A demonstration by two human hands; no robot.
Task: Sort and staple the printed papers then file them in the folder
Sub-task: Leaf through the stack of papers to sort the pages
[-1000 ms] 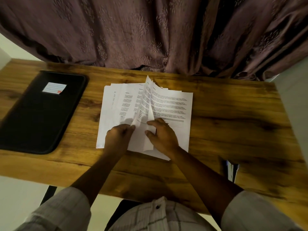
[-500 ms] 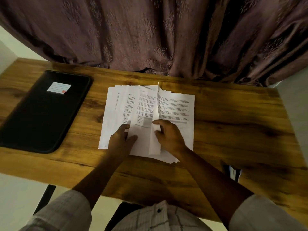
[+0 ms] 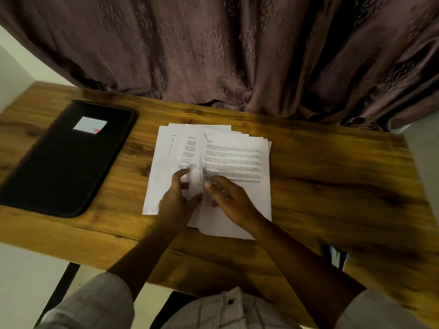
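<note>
- Papers (image 3: 159,176) lie mid-table in a loose fan, printed side up. Sheets are offset sideways, so left margins of the lower ones show.
- Top sheet (image 3: 237,157) sits at the right of the fan. Full text block is readable as lines, the wording too small to make out. Its left edge is raised a bit, between the two hands; that strip is blurred.
- Left hand (image 3: 174,203): on the left part of the fan, fingers straight and spread, thumb splayed toward the right hand. Resting on the sheets, not gripping.
- Right hand (image 3: 234,201): on the lower half of the top sheet, fingers curled, thumb tip at the raised left edge. Reads as a pinch on that edge; blur makes exact contact hard to confirm.
- The hands are just beside each other, thumbs nearly meeting.
- Folder (image 3: 64,167): black, closed, flat on the table, well left of the papers and apart from them. White label (image 3: 90,125) near its far end.
- Table (image 3: 344,191): wood grain.
- Curtain (image 3: 213,55): dark, patterned, hangs along the far edge of the table.
</note>
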